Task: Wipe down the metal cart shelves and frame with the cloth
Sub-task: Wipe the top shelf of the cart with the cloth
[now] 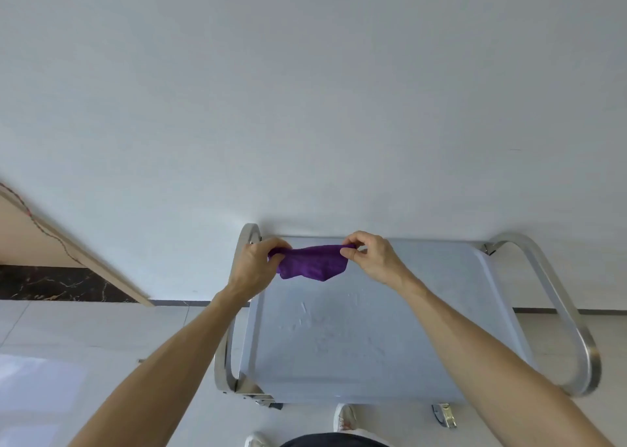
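Observation:
A purple cloth hangs stretched between my two hands above the far left part of the cart's top shelf. My left hand grips its left end with curled fingers. My right hand pinches its right corner between thumb and fingers. The metal cart stands against the white wall, with curved steel handle tubes on both sides. The left tube is partly hidden by my left forearm. The lower shelves are hidden under the top shelf.
A white wall rises right behind the cart. A wooden door frame and dark marble skirting lie to the left. Pale floor tiles surround the cart. A caster and my white shoe show at the near edge.

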Available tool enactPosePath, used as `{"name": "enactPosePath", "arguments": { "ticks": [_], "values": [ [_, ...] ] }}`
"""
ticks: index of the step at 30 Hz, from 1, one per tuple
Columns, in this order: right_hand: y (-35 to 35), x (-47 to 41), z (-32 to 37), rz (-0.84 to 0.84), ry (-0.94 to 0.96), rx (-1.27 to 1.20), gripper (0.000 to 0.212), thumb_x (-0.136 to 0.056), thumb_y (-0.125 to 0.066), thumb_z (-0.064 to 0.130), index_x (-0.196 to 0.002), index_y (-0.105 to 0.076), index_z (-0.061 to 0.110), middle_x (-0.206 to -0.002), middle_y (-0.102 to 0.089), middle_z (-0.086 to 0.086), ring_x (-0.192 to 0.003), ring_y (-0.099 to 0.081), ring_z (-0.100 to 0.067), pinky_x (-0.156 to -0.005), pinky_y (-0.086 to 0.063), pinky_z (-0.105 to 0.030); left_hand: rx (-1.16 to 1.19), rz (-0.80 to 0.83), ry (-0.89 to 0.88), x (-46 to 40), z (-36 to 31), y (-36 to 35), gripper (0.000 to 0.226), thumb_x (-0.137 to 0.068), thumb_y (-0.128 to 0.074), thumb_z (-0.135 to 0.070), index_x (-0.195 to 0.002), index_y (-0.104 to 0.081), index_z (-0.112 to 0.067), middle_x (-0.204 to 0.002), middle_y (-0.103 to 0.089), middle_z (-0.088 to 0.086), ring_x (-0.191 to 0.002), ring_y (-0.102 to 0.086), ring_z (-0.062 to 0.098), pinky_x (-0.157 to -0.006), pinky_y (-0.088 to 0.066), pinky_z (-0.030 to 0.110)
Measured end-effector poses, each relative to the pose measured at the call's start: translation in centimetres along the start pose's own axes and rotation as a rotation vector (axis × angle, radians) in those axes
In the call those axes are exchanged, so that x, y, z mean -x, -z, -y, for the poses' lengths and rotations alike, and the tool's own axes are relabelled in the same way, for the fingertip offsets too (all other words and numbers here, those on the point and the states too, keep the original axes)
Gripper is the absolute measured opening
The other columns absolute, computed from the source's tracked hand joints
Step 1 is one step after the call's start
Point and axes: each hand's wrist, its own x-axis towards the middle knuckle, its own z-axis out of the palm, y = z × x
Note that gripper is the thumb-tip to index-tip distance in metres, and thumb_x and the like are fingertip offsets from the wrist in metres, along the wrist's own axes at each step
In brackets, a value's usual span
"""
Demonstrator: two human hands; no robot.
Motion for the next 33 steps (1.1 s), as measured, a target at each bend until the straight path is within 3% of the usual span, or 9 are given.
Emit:
{"name": "enactPosePath", "arguments": {
  "ticks": [6,9,12,16,21,24,26,29,33],
  "values": [
    [-3.9,5.4,-6.0,0.244,-0.103,0.124,0.005,-0.089,-0.073,0.019,-0.093,-0.073,0.02,-0.092,-0.069,0.011,-0.074,-0.06,0.007,-0.069,-0.043,-0.01,-0.071,0.199,0.112,6.7,3.9,-5.4,0.021,-0.091,-0.065,-0.002,-0.1,-0.078,-0.016,-0.094,-0.076,-0.005,-0.08,-0.066,0.007,-0.073,-0.048,0.007],
    [-6.5,8.4,-9.2,0.389,-0.192,0.162,0.012,-0.087,-0.075,0.019,-0.099,-0.075,0.016,-0.098,-0.072,0.003,-0.088,-0.065,-0.006,-0.074,-0.047,-0.009,-0.115,0.36,0.158,11.2,5.8,-8.1,0.019,-0.093,-0.064,-0.007,-0.101,-0.077,-0.017,-0.1,-0.076,-0.004,-0.087,-0.069,0.007,-0.086,-0.055,0.02],
    [-8.7,10.8,-11.2,0.543,-0.244,0.211,0.018,-0.087,-0.074,0.022,-0.104,-0.074,0.017,-0.106,-0.072,0.0,-0.099,-0.066,-0.013,-0.081,-0.05,-0.014,-0.121,0.514,0.229,15.1,7.4,-9.5,0.019,-0.097,-0.06,-0.011,-0.105,-0.075,-0.019,-0.108,-0.072,-0.005,-0.093,-0.069,0.008,-0.085,-0.052,0.01],
    [-9.0,10.7,-11.2,0.655,-0.265,0.242,0.021,-0.086,-0.073,0.029,-0.106,-0.073,0.023,-0.107,-0.07,0.005,-0.096,-0.064,-0.006,-0.077,-0.046,-0.011,-0.126,0.626,0.226,15.6,8.3,-8.9,0.022,-0.096,-0.059,-0.009,-0.106,-0.075,-0.02,-0.107,-0.07,-0.007,-0.092,-0.066,0.005,-0.078,-0.048,0.003],
    [-6.8,6.5,-8.6,0.452,-0.26,0.134,0.011,-0.091,-0.071,0.022,-0.101,-0.071,0.021,-0.089,-0.067,0.013,-0.078,-0.061,0.004,-0.065,-0.043,-0.004,-0.102,0.449,0.221,10.1,7.2,-6.6,0.031,-0.09,-0.056,0.001,-0.106,-0.075,-0.018,-0.094,-0.069,-0.007,-0.086,-0.065,0.011,-0.076,-0.049,0.009],
    [-6.1,4.4,-7.3,0.241,-0.243,0.101,0.014,-0.096,-0.062,0.02,-0.108,-0.069,0.018,-0.101,-0.066,0.009,-0.091,-0.063,-0.007,-0.073,-0.043,-0.009,-0.06,0.265,0.247,7.3,5.9,-5.8,0.029,-0.096,-0.05,-0.002,-0.113,-0.07,-0.016,-0.102,-0.066,-0.009,-0.09,-0.063,0.011,-0.079,-0.051,0.019],
    [-5.9,3.8,-6.8,0.17,-0.24,0.093,0.019,-0.098,-0.058,0.021,-0.115,-0.066,0.017,-0.106,-0.062,0.009,-0.099,-0.06,-0.01,-0.077,-0.043,-0.014,-0.026,0.193,0.274,6.5,5.5,-5.6,0.026,-0.099,-0.05,-0.009,-0.118,-0.066,-0.015,-0.11,-0.064,-0.006,-0.095,-0.063,0.013,-0.074,-0.049,0.015],
    [-6.2,4.5,-7.2,0.212,-0.261,0.097,0.02,-0.099,-0.056,0.023,-0.115,-0.065,0.016,-0.107,-0.064,0.006,-0.098,-0.059,-0.009,-0.075,-0.042,-0.012,-0.013,0.196,0.287,7.1,5.5,-6.1,0.022,-0.1,-0.052,-0.013,-0.115,-0.069,-0.013,-0.109,-0.069,-0.002,-0.092,-0.064,0.012,-0.066,-0.044,0.004],
    [-7.8,7.3,-10.0,0.322,-0.303,0.141,0.015,-0.098,-0.055,0.021,-0.104,-0.067,0.015,-0.098,-0.066,0.005,-0.086,-0.06,-0.007,-0.066,-0.044,-0.008,-0.002,0.281,0.351,10.3,6.0,-7.8,0.019,-0.1,-0.055,-0.015,-0.11,-0.071,-0.013,-0.109,-0.073,0.001,-0.091,-0.064,0.01,-0.073,-0.046,0.007]
  ]
}}
